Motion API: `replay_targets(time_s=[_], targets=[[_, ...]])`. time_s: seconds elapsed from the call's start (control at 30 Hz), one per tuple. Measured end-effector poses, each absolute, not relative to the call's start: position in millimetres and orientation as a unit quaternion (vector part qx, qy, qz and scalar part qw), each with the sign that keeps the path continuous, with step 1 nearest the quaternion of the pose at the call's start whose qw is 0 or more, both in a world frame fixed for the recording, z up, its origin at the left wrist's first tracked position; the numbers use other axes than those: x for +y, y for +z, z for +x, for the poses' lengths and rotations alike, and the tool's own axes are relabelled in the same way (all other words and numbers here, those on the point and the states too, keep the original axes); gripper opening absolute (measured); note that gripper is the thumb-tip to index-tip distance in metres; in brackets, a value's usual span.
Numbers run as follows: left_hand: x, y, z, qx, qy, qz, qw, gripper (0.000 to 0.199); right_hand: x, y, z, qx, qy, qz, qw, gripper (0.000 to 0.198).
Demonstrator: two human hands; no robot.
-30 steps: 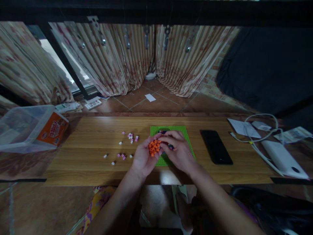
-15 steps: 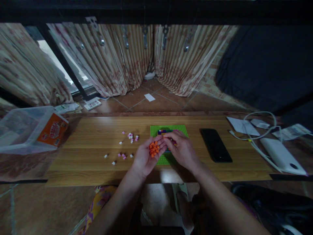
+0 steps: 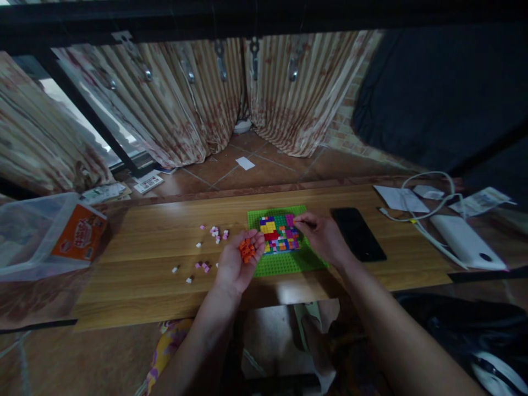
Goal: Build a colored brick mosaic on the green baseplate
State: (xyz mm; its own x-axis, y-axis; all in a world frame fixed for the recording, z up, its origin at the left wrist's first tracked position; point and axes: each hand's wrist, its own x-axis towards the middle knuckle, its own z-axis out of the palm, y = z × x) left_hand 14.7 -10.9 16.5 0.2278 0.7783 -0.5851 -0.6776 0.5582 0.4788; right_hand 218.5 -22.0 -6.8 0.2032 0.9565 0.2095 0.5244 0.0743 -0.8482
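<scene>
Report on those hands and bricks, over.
Left hand: open, orange bricks on palm. Right hand: pinched near right edge of brick panel. Phone right of green baseplate.

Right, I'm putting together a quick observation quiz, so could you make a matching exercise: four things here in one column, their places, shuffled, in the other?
Things:
1. orange bricks
2. black phone
3. multicoloured build
4. clear plastic bin

Places:
A. on the green baseplate
B. by the left end of the table
C. in the left hand
D. right of the baseplate

Pairs: 1-C, 2-D, 3-A, 4-B
</scene>
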Motion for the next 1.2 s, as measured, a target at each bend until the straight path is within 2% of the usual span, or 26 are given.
replay_targets(time_s=[0.23,0.43,0.67,0.77,1.1,1.2], targets=[[-9,17,14,0.416,0.466,0.068,0.778,0.021,-17,-24,214,-0.552,0.234,-0.649,0.467,0.012],[-8,15,14,0.413,0.468,0.064,0.778,0.021,-12,-31,210,-0.512,0.288,-0.629,0.509,0.010],[-8,16,13,0.419,0.466,0.061,0.777,0.023,-8,-33,205,-0.401,0.416,-0.597,0.557,0.020],[-9,16,14,0.420,0.465,0.064,0.777,0.025,-7,-31,204,-0.378,0.438,-0.593,0.560,0.023],[-13,22,17,0.372,0.464,0.084,0.799,0.031,-7,-32,201,-0.374,0.439,-0.591,0.564,0.020],[-14,23,18,0.354,0.470,0.085,0.804,0.034,-13,-25,200,-0.435,0.333,-0.625,0.556,0.015]])
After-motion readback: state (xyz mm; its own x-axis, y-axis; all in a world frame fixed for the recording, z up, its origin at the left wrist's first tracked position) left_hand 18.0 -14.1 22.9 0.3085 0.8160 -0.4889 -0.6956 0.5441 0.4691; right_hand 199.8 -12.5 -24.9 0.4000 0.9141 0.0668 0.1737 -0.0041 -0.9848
